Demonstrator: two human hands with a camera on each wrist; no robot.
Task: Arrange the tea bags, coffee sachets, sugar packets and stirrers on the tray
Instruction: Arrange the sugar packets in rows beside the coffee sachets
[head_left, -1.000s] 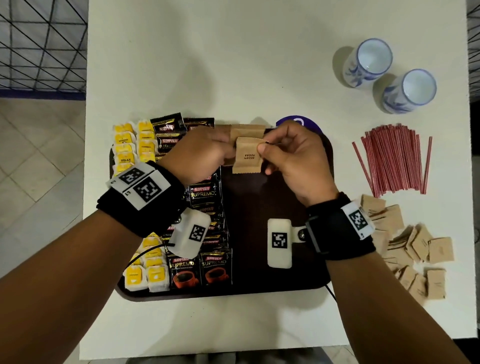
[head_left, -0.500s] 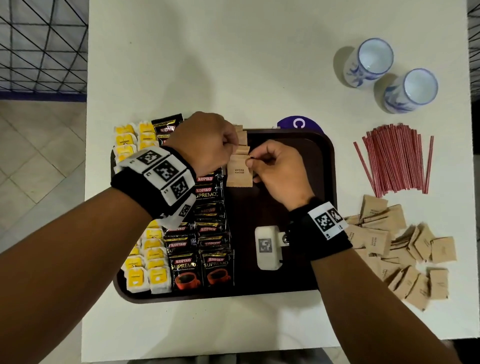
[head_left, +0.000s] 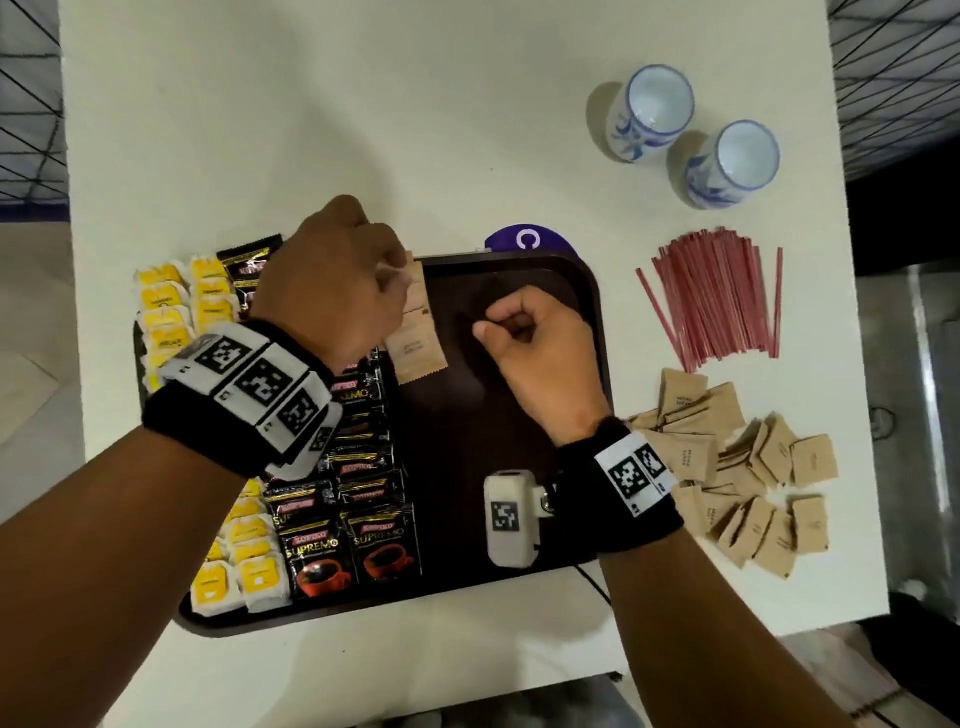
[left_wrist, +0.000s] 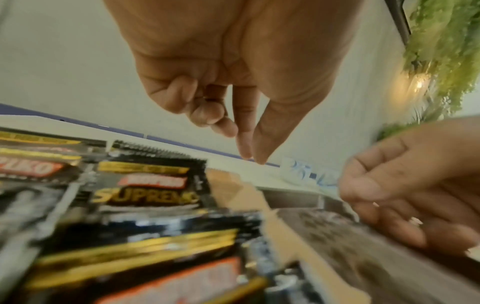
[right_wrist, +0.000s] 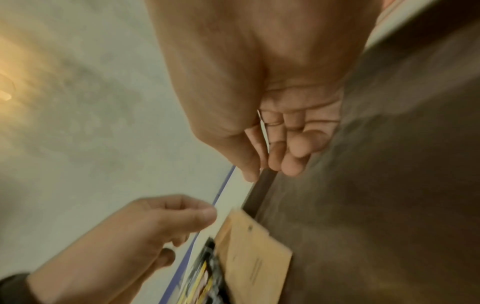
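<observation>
Lying flat on tray (head_left: 582, 270), tan sugar packets (head_left: 415, 340), edges overlapping

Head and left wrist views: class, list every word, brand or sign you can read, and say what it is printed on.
"KOPIKO": red band on the black coffee sachets.
"SUPREMO": gold letters on the same sachets, also on one in the left wrist view.
"C": white letter on the purple disc behind the tray.
Print on the yellow tea bags and the brown sugar packets: too small to read.

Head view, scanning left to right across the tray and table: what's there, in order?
Tea bags → coffee sachets → sugar packets on the tray → right hand → stirrers → loose sugar pile.
</observation>
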